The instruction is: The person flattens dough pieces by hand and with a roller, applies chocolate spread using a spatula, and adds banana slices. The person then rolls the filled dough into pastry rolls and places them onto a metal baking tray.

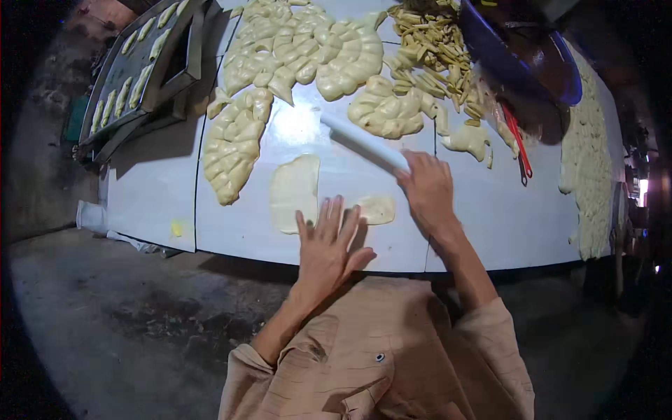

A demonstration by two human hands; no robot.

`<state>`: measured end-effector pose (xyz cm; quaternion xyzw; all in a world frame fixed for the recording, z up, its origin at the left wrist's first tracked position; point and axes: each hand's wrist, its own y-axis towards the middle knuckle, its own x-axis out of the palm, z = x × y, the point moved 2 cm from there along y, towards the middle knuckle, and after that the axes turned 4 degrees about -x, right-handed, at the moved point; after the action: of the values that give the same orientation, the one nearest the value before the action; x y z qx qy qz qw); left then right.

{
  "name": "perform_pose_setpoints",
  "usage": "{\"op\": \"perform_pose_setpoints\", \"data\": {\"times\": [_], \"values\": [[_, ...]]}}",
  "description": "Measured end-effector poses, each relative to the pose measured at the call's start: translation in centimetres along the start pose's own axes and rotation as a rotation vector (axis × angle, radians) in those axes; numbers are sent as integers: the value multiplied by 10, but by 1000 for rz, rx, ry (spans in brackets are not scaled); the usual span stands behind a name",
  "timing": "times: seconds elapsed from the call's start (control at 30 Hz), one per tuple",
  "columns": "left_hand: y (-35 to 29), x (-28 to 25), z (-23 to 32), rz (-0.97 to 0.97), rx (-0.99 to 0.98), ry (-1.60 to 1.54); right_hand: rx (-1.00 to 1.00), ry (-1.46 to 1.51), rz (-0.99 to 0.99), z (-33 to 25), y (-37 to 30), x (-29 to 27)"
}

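Note:
My right hand (428, 187) grips one end of a smooth white rolling pin (360, 140), which slants up and left over the table. My left hand (327, 241) lies with fingers spread, palm down, by the near edge. Its fingertips are beside a flat, roughly rectangular sheet of pale dough (292, 192) and reach toward a smaller flattened dough piece (379, 209) on the right. Beyond the pin sits a mound of cut dough lumps (385, 108). An elongated cluster of dough pieces (236, 143) rests to the left.
A large dough mass (301, 49) covers the far table. Yellowish strips (437, 45) are heaped beside a purple basin (521, 52). A red-handled tool (516, 140) lies near it. A long dough slab (590, 161) runs down the right edge. A metal tray (115, 70) holding shaped dough stands far left.

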<state>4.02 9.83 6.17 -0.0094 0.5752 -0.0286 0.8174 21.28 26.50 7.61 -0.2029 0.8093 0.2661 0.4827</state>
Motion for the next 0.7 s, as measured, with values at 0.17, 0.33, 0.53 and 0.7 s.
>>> {"op": "perform_pose_setpoints", "data": {"times": [0.17,0.33,0.53,0.7], "values": [[0,-9,-2,281,-50,16,-119,74,-161,-3,-61,-30],[28,-2,-10,101,-165,23,68,-166,-263,-14,-58,-1],[118,-3,-37,179,-181,48,175,-343,-122,19,7,25],[194,-12,-58,339,-138,86,122,-489,56,38,67,19]]}}
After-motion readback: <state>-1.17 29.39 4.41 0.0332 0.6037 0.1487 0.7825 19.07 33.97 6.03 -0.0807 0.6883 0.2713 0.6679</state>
